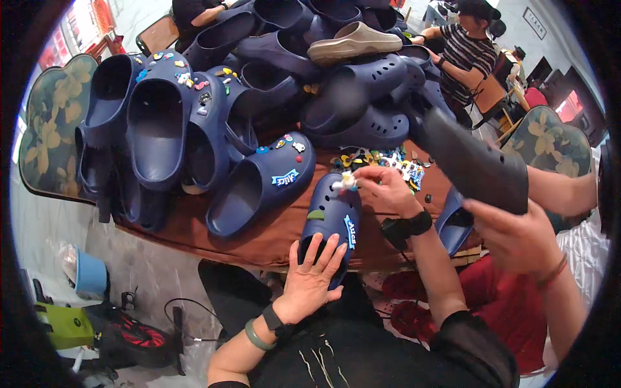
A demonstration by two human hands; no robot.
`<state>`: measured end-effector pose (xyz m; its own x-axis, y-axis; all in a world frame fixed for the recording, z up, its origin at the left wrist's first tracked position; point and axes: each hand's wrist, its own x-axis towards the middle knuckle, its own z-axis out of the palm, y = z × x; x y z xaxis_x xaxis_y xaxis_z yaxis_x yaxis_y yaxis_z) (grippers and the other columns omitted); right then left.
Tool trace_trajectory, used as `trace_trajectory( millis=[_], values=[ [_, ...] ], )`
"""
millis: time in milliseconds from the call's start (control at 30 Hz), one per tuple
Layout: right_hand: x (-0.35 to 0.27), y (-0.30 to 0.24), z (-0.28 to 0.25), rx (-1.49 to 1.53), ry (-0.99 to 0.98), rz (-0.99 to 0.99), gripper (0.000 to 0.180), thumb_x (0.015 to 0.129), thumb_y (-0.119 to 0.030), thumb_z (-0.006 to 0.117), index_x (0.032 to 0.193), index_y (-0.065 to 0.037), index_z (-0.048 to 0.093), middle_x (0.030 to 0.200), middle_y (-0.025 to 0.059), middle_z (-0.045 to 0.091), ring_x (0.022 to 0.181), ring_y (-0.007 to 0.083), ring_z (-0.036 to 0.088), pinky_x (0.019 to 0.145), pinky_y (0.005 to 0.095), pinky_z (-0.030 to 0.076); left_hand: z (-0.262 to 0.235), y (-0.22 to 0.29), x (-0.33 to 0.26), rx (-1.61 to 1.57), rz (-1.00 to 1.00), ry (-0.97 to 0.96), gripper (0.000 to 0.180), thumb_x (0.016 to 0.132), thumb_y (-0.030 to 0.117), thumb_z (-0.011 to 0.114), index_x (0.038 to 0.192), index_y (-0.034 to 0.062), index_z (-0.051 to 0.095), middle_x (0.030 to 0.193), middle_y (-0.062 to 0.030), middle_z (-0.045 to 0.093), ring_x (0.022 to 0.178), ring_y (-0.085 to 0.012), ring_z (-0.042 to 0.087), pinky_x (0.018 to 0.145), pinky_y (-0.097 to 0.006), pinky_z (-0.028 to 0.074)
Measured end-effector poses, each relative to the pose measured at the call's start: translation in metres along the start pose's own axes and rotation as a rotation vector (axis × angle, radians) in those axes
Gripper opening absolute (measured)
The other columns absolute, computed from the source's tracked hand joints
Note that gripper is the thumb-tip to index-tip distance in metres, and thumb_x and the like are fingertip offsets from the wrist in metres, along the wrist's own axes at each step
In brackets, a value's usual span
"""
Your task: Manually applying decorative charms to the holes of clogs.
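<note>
A navy clog lies toe away from me at the near table edge. It bears a blue-and-white lettered charm on its right side and a green half-round charm on its upper. My left hand lies over its foot opening, fingers stretched and apart. At the toe, thumb and fingers of my right hand pinch a small white charm, whose shape is partly unclear. Left of this stands a matching clog with several charms on it. Behind my right hand lies a pile of loose, colourful charms.
Navy clogs are heaped across the back and left, with one beige clog on top. At right, another person's hands hold a dark clog close to my right arm. A further person sits at the far right.
</note>
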<state>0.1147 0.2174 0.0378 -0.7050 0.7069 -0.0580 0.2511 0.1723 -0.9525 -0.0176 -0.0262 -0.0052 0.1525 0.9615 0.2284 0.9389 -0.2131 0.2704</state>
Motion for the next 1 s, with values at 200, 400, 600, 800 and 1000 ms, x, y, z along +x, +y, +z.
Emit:
trace_trajectory(
  millis=[200,400,600,800,1000],
  values=[
    [0.002,-0.010,0.018,-0.203,0.016,-0.149,0.018,0.091,-0.011,0.062,0.104,0.001,0.068,0.090,0.0082,0.071,0.082,0.0111,0.063,0.072,0.0266,0.050,0.004,0.004,0.005,-0.023,0.030,0.029,0.101,0.067,0.050,0.075,0.149,0.0129,0.030,0.158,-0.0098,0.019,0.146,-0.0358,0.008,0.111,-0.058,0.013],
    [0.003,-0.001,0.045,-0.919,0.245,-0.683,0.028,0.074,0.000,0.063,0.098,-0.013,0.068,0.080,0.0052,0.059,0.080,0.0272,0.057,0.074,0.0413,0.044,0.004,0.000,0.000,-0.034,-0.005,0.021,0.102,0.066,0.050,0.076,0.149,0.0125,0.030,0.159,-0.0089,0.018,0.147,-0.0349,0.007,0.112,-0.058,0.011],
    [-0.005,-0.014,0.030,-1.019,0.127,-0.619,0.028,0.077,-0.005,0.067,0.102,-0.014,0.071,0.088,0.0067,0.060,0.091,0.0267,0.055,0.083,0.0407,0.042,0.005,0.002,0.004,-0.048,0.013,0.039,0.102,0.066,0.049,0.076,0.149,0.0121,0.030,0.159,-0.0088,0.017,0.147,-0.0344,0.008,0.112,-0.058,0.012],
    [0.012,-0.002,0.027,-0.587,-0.198,-0.502,0.024,0.081,-0.005,0.066,0.102,-0.014,0.073,0.096,0.0083,0.062,0.096,0.0295,0.057,0.081,0.0374,0.048,0.004,0.001,0.002,-0.048,0.013,0.032,0.101,0.066,0.049,0.076,0.149,0.0131,0.031,0.159,-0.0090,0.017,0.147,-0.0342,0.008,0.111,-0.058,0.012],
    [0.015,-0.022,0.026,-0.770,-0.266,-0.656,0.023,0.085,-0.007,0.061,0.107,-0.009,0.069,0.102,0.0088,0.062,0.099,0.0292,0.058,0.080,0.0378,0.051,0.005,0.001,0.002,-0.043,0.008,0.020,0.100,0.067,0.050,0.075,0.149,0.0139,0.032,0.159,-0.0088,0.017,0.147,-0.0339,0.007,0.111,-0.059,0.012]
  ],
)
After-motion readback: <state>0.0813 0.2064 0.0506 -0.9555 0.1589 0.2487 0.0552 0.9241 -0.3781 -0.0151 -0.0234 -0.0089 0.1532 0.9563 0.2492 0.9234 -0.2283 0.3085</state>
